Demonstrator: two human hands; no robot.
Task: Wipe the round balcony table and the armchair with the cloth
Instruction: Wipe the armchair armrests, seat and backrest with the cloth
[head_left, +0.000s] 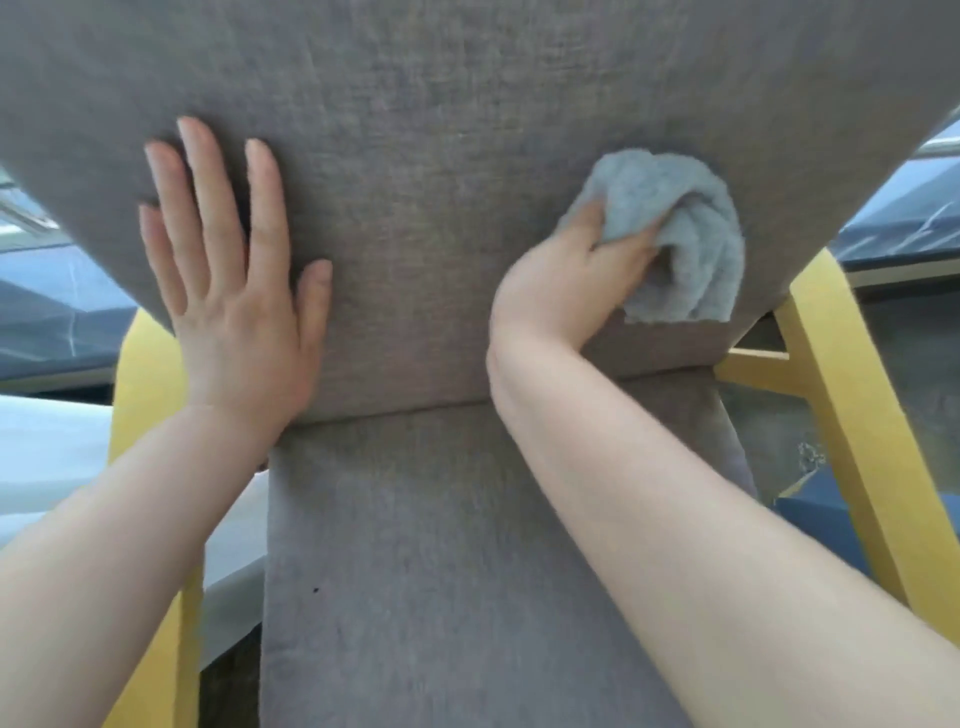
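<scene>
Right hand (571, 280) is clenched tight around a bunched, fluffy pale-blue cloth (675, 234), the wad spilling out past the knuckles and pressed flat against the grey woven-fabric back cushion (415, 130) of the yellow wooden-framed armchair (841, 415). The cloth sits low on the cushion's right side, close to its bottom corner, with the broad unwiped-looking spread of fabric lying up and away to the left of that grip. Across it, the left hand (234, 291) lies open, fingers splayed, palm flat on the cushion's left half, holding nothing and seemingly bracing the chair. Below both wrists the grey seat pad (441, 571) runs towards the camera. The right hand is the one on the job; my guess is a sweep leftward across the cushion comes next. The round table is not in view.
</scene>
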